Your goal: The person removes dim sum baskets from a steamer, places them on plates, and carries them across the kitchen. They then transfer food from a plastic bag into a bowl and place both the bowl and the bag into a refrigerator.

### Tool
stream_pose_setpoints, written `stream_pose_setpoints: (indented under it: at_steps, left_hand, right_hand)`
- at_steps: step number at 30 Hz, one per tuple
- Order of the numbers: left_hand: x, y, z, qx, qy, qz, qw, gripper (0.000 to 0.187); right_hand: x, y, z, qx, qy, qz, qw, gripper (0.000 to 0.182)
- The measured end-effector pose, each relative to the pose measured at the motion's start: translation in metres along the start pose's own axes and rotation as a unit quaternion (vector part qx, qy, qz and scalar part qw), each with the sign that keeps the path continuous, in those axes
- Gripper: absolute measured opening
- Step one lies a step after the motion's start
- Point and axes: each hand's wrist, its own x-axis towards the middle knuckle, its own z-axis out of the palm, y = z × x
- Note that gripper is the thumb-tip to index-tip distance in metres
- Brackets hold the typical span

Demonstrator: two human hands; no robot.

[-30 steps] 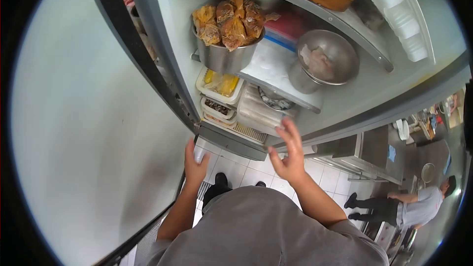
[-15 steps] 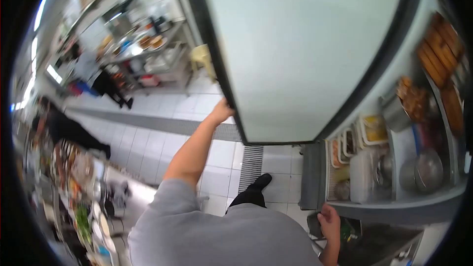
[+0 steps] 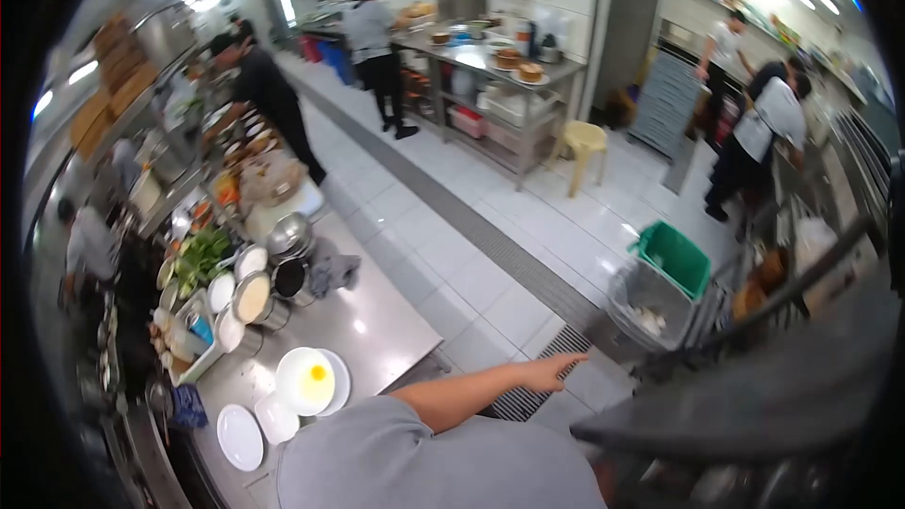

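Observation:
My left hand (image 3: 556,372) is stretched out over the floor drain grate (image 3: 530,398), with its fingers extended and nothing in them. It is apart from the dark, blurred door edge (image 3: 716,405) to its right. A grey-lined bin (image 3: 650,297) stands beyond the fingers, with a green bin (image 3: 674,259) behind it. My right hand is out of view. To my left, on the steel counter (image 3: 377,330), are a white bowl with something yellow in it (image 3: 306,383), white plates (image 3: 240,436) and a square white dish (image 3: 276,417).
Pots (image 3: 290,278), leafy greens (image 3: 200,259) and white-topped containers (image 3: 253,297) crowd the counter's far part. A yellow stool (image 3: 582,146) stands before a steel table (image 3: 452,55) holding cakes (image 3: 530,73). Several people work around the kitchen. A drain channel (image 3: 452,212) crosses the tiled floor.
My view has swung left, away from the open refrigerator shelves. The door has shifted from in front of me to the lower right, and my left hand has come off its edge.

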Motion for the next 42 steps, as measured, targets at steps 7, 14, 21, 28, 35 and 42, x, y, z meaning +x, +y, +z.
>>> stream_pose_setpoints:
  at_steps: [7,14,21,28,35,42]
  left_hand:
    - [-0.143,-0.088,-0.137,0.01,0.269,-0.155,0.951,0.081]
    - [-0.208,-0.165,-0.228,-0.004,0.533,-0.197,0.823,0.058]
    - [-0.194,-0.167,-0.233,0.038,0.575,-0.337,0.744,0.053]
    - [-0.162,-0.156,-0.254,0.114,0.632,-0.384,0.663,0.056]
    - [-0.149,-0.114,-0.236,-0.03,0.697,-0.366,0.616,0.055]
    - [-0.175,-0.155,-0.279,-0.101,0.769,-0.284,0.565,0.048]
  right_hand:
    - [0.061,-0.054,0.066,-0.067,-0.069,0.079,0.992,0.032]
    - [0.14,-0.126,0.085,-0.092,-0.101,0.093,0.986,0.028]
    - [0.257,-0.165,0.073,-0.126,-0.138,0.128,0.974,0.025]
    - [0.418,-0.222,0.032,-0.149,-0.172,0.171,0.959,0.023]
    - [0.695,-0.487,0.159,0.007,-0.17,0.069,0.983,0.035]
    - [0.644,-0.737,0.38,-0.07,-0.235,-0.102,0.964,0.044]
